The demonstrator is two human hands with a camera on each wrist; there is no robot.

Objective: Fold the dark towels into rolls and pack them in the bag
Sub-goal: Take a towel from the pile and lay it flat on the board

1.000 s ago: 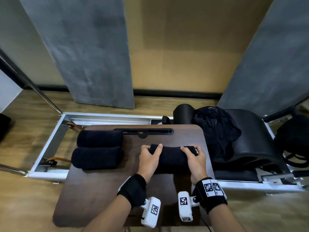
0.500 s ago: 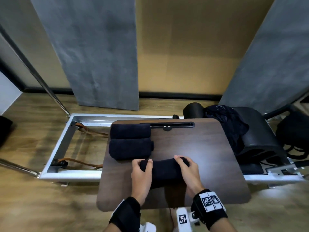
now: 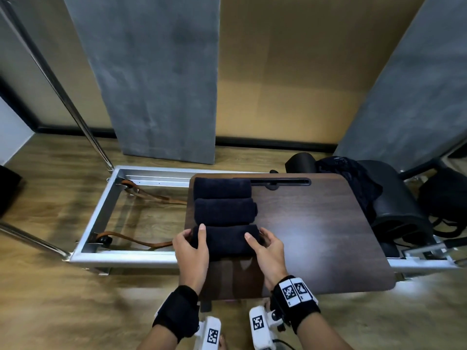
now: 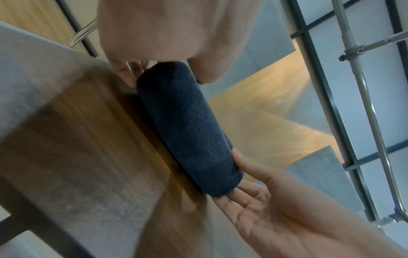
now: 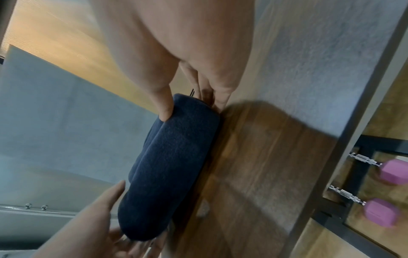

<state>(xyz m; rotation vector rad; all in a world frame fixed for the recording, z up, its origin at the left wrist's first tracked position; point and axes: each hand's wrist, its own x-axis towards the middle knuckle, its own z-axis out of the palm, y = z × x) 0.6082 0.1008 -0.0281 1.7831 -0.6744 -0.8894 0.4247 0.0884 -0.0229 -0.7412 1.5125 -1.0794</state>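
Observation:
Three dark towel rolls lie side by side at the left of the brown table (image 3: 316,236). The far roll (image 3: 222,188) and the middle roll (image 3: 225,212) rest free. The near roll (image 3: 226,239) (image 4: 187,125) (image 5: 170,165) lies against the middle one. My left hand (image 3: 192,245) (image 4: 172,43) grips its left end, thumb on top. At its right end my right hand (image 3: 262,245) (image 5: 176,52) grips the same way, fingers under the roll. A black bag (image 3: 439,195) sits on the floor at far right.
A silver metal frame (image 3: 101,218) with brown straps (image 3: 141,242) lies left of the table. A black padded barrel (image 3: 394,205) with a crumpled dark cloth (image 3: 353,183) stands at the right. Purple dumbbells (image 5: 393,169) lie on the floor. A metal pole (image 3: 83,127) slants at the left.
Both hands have carried the near roll left across the table. It now lies right against the two other rolls. The head view has shifted to the left.

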